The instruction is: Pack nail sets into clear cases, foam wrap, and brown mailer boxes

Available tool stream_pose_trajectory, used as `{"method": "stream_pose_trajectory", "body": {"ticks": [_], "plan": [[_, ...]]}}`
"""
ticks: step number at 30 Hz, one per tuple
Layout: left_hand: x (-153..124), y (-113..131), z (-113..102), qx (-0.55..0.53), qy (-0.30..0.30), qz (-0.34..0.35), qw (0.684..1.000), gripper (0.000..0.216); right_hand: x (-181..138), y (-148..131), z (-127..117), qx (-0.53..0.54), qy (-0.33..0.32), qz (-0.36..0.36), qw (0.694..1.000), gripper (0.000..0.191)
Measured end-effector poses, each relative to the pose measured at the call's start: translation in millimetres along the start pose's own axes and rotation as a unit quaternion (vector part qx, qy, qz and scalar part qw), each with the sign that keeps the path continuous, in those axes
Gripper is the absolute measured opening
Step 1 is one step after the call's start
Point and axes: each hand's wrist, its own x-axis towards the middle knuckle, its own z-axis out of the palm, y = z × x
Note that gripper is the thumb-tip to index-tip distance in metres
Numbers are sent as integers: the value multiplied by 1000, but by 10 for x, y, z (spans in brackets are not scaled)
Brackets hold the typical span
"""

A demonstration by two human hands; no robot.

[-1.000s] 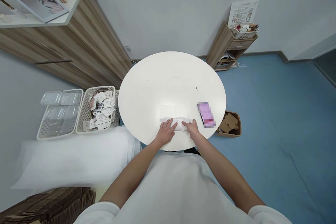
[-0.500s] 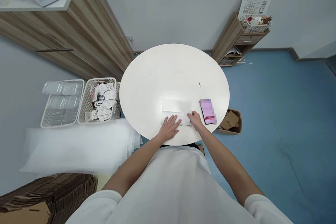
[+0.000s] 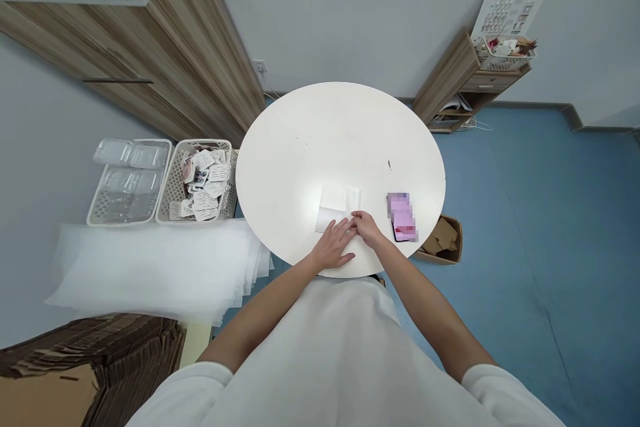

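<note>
A thin white sheet (image 3: 333, 198), partly see-through like packing foam, lies folded near the front edge of the round white table (image 3: 310, 120). Its near part and its right side are turned inward over the rest. With fingers outstretched, my left hand (image 3: 331, 247) rests on the near fold. My right hand (image 3: 367, 228) pinches the sheet's folded right side, its fingertips meeting those of the left. Whether anything is wrapped inside cannot be made out. Right of my right hand lies a phone (image 3: 401, 217) with a pinkish, partly pixelated screen.
Left of the table stand a basket (image 3: 170, 177) of printed cards and another (image 3: 95, 213) with clear plastic trays. Below them lies a stack of white foam sheets (image 3: 150, 267), then flattened cardboard (image 3: 135, 367). An open carton (image 3: 456, 253) sits on the floor at right.
The sheet's right side has been folded over to the left. My right hand has moved in beside my left, and the whole view has shifted slightly.
</note>
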Motion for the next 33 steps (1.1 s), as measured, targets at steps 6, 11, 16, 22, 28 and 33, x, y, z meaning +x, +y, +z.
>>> {"method": "stream_pose_trajectory", "body": {"ticks": [6,11,16,22,28,33], "plan": [[42,-25,71,38,-62,-3,997,58,37,-30,-61,-20,-24,-4,1000,29],[-70,-95,123,45,-80,5,996,55,40,-71,-228,-174,-26,-49,983,28],[-119,-99,162,10,-75,0,997,63,-114,214,-255,-378,14,-238,895,51],[-149,-115,135,-88,-35,-21,995,62,-142,395,-106,-484,-13,-265,834,61],[-385,-61,113,-178,84,-212,957,48,-68,235,-95,-545,-41,-250,799,65],[-395,-136,116,-284,151,-506,800,59,-73,199,-96,-544,-63,-244,800,65]]}}
